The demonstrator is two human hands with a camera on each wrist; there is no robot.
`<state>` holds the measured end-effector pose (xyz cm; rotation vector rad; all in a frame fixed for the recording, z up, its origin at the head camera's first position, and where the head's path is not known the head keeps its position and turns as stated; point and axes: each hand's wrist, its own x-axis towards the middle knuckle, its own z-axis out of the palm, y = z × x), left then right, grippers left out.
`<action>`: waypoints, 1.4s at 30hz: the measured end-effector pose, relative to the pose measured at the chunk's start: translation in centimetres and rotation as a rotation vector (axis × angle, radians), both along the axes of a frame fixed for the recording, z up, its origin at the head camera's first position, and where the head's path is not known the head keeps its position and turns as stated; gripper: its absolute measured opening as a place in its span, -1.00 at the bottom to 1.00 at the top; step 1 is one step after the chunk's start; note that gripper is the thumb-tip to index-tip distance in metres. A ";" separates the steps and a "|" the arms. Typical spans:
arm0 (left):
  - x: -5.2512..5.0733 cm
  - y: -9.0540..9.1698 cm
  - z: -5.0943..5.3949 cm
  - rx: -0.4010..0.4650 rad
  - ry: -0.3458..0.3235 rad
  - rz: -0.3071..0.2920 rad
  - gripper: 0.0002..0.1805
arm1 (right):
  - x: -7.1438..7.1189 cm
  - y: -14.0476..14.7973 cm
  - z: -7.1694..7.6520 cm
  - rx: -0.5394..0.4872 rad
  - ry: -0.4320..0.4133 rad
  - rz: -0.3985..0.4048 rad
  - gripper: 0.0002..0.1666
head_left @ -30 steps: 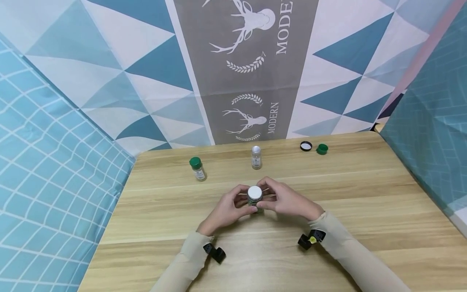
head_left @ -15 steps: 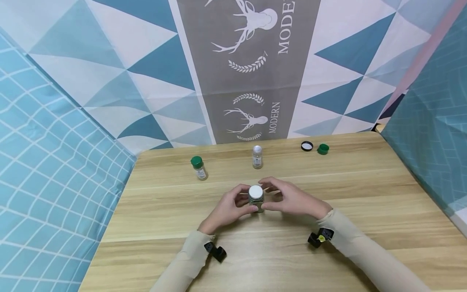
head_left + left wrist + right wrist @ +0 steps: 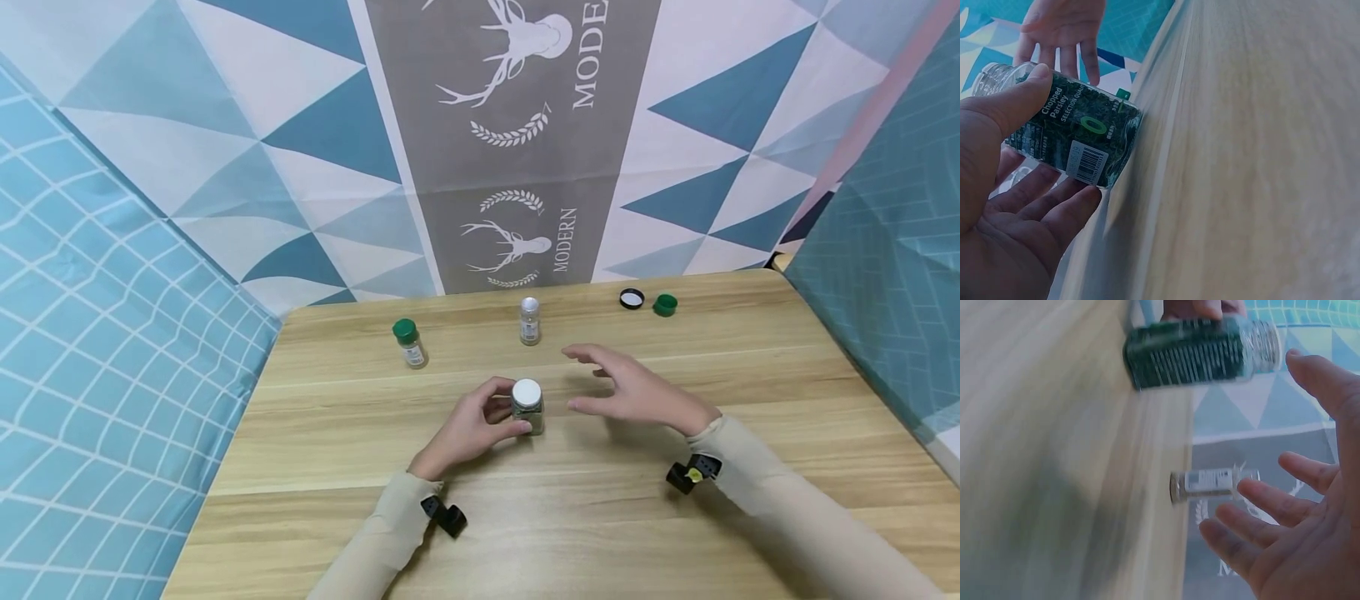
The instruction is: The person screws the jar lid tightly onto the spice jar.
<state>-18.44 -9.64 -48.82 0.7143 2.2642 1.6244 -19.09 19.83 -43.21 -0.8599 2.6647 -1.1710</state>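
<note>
A square glass jar of chopped parsley (image 3: 534, 417) with a white top stands upright on the table, its label and barcode facing the left wrist view (image 3: 1085, 125). The left hand (image 3: 472, 425) holds it from the left, thumb on the near side and fingers curled behind. To the right of the jar, apart from it, the right hand (image 3: 641, 392) hovers with spread fingers and nothing in them. In the right wrist view that hand (image 3: 1297, 506) is spread beside the dark green jar (image 3: 1191, 353).
Behind stand a green-capped bottle (image 3: 410, 343) at the left and a small clear bottle (image 3: 529, 322) in the middle. A black-rimmed cap (image 3: 632, 298) and a green cap (image 3: 664, 305) lie near the back edge of the wooden table (image 3: 337, 442), before a patterned cloth.
The right hand has let go of the jar and moved away to the right, its fingers spreading. The left hand keeps its hold on the jar in nearly the same place.
</note>
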 end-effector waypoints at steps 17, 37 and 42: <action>0.0 0.0 -0.1 0.021 -0.013 0.002 -0.39 | -3.6 5.1 1.7 0.036 0.001 -0.172 0.02; 0.0 -0.1 -0.3 0.020 -0.019 0.006 -0.39 | -9.2 8.4 2.3 0.111 -0.050 -0.331 0.22; 0.0 0.0 -0.2 0.024 -0.019 0.005 -0.39 | -10.8 8.9 2.4 0.146 -0.049 -0.347 0.24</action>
